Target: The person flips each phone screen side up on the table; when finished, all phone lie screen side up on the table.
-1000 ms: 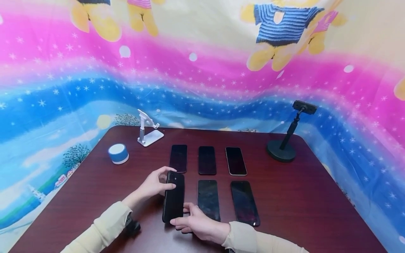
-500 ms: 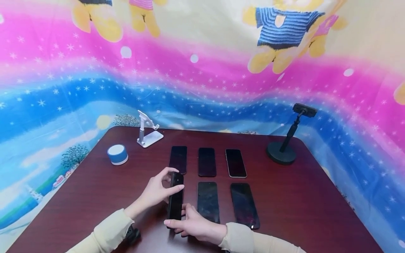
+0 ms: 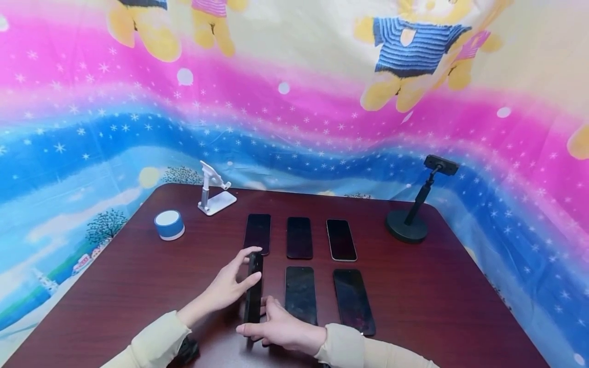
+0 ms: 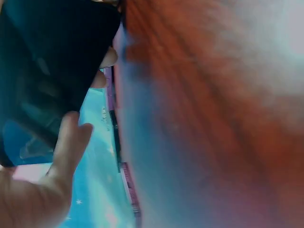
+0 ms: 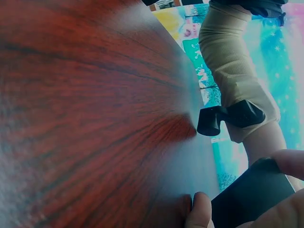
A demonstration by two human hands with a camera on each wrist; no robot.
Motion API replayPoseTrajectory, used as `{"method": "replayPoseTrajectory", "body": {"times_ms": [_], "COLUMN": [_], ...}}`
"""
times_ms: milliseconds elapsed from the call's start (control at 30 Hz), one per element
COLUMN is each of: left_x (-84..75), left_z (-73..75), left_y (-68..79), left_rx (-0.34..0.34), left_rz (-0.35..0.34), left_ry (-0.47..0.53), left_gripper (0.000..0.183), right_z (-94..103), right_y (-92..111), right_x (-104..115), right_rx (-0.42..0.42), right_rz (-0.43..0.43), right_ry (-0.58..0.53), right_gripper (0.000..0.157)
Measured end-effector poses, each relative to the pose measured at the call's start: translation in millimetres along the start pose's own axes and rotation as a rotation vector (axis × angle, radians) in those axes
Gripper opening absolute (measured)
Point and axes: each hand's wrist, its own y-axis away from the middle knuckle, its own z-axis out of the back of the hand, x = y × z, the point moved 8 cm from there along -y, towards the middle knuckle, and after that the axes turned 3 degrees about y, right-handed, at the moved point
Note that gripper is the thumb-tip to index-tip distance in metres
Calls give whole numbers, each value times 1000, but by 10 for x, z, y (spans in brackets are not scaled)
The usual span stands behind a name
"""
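Observation:
Both hands hold a black smartphone (image 3: 254, 296) on its long edge, so the head view shows it as a narrow strip. My left hand (image 3: 225, 283) grips its far end, thumb on the near side and fingers around the top. At the lower end, my right hand (image 3: 287, 324) pinches it between thumb and fingers. In the left wrist view the phone's glossy dark face (image 4: 47, 61) carries reflections. The right wrist view shows a dark flat side of the phone (image 5: 251, 194) between fingers. Just right of it lies another phone (image 3: 300, 294), partly covered by my right hand.
Three phones lie in a back row: left (image 3: 257, 232), middle (image 3: 299, 237) and right (image 3: 341, 240). One more phone (image 3: 353, 301) lies front right. A white stand (image 3: 216, 197), a blue-and-white round object (image 3: 169, 225) and a black stand (image 3: 409, 220) stand farther back on the table.
The held phone has turned from showing its broad dark side to nearly edge-on in the head view. Both hands keep their hold, turning with it. The other phones stay put.

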Motion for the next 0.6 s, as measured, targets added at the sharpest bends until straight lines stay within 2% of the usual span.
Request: {"method": "replayPoseTrajectory", "body": {"times_ms": [133,200,267,433,500,600], "left_x": [54,64,64,27,7,-16], "left_z": [-126,-157,-156,-154,-158,-157], "left_y": [46,60,62,49,45,41], "left_rx": [203,264,272,244,235,221], "left_rz": [-32,-23,-15,-5,-13,-25], "left_ry": [261,363,378,338,324,306], "left_gripper": [65,68,71,72,72,69], "right_z": [-13,-15,-11,63,102,159], "right_y": [9,4,-11,-72,-91,-125], "right_x": [-6,8,29,99,122,162], "right_rx": [27,54,96,214,237,228], "right_rz": [-4,8,19,23,14,12], "right_ry": [-37,-40,-31,22,29,41], "right_gripper": [48,48,46,43,44,44]}}
